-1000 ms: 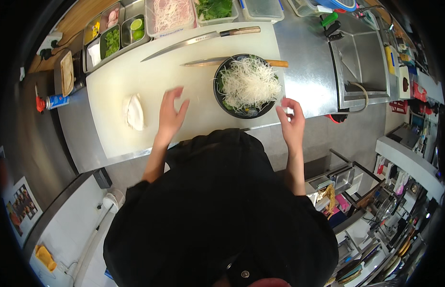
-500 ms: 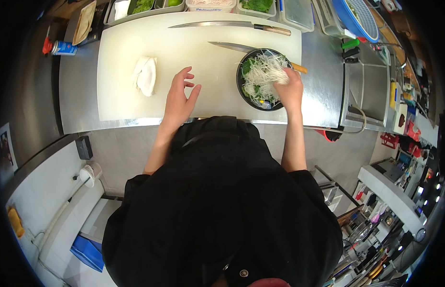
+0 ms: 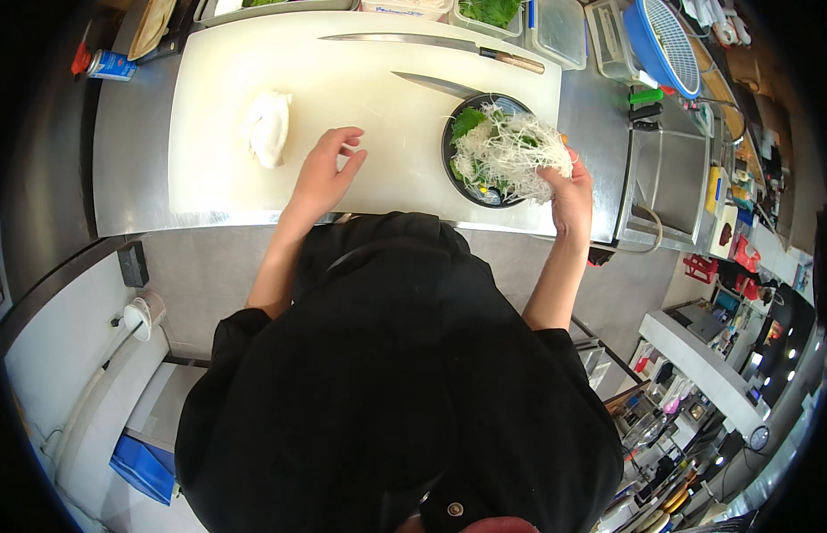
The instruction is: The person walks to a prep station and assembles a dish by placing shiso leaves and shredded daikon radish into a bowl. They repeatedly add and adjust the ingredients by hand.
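My right hand (image 3: 571, 200) is closed on a bunch of thin white shredded radish (image 3: 545, 158) at the right side of a black bowl (image 3: 447, 153). The bunch hangs over the rim, and strands still trail into the bowl. More white shreds and green leaves (image 3: 467, 123) lie inside, with a small yellow bit near the front. Over the white cutting board (image 3: 382, 164), left of the bowl, my left hand (image 3: 324, 173) is empty, its fingers loosely bent and apart. A folded white cloth (image 3: 268, 131) lies further left.
A long knife (image 3: 404, 38) lies across the back of the board. A second knife (image 3: 434, 84) runs behind the bowl. Food containers (image 3: 491, 13) line the far edge. A blue basket (image 3: 659, 44) stands at the back right, above a sink (image 3: 675, 169). A spray can (image 3: 111, 65) is at far left.
My right hand has shifted right with the shredded radish, drawing it toward the bowl's right rim. More of the leaf at the bowl's upper left now shows. The left hand stays open.
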